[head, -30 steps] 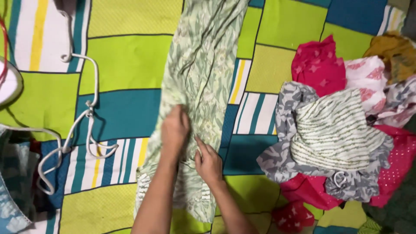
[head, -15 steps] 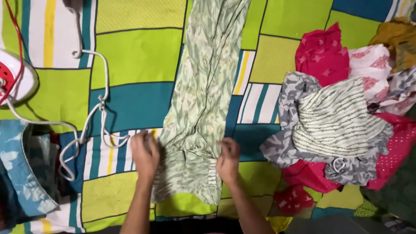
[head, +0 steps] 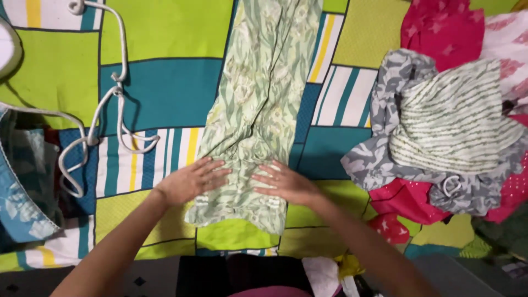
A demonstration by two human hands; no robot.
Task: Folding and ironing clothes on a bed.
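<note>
While both hands, left hand and right hand, press flat with fingers spread, the green leaf-print garment lies stretched, unfolded.

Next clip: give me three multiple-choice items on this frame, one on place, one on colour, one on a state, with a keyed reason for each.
1. Where does the pile of clothes lie relative to the green patterned garment?
A. to its right
B. to its left
C. under it

2. What colour is the cord on the patchwork sheet?
A. black
B. white
C. orange

3. How are the left hand and the right hand placed?
A. clenched in fists
B. raised off the cloth
C. flat on the garment, fingers spread

Key: 1 A, the pile fills the right side; 2 B, the looped cord is white; 3 C, both palms press the cloth's lower part.
</note>
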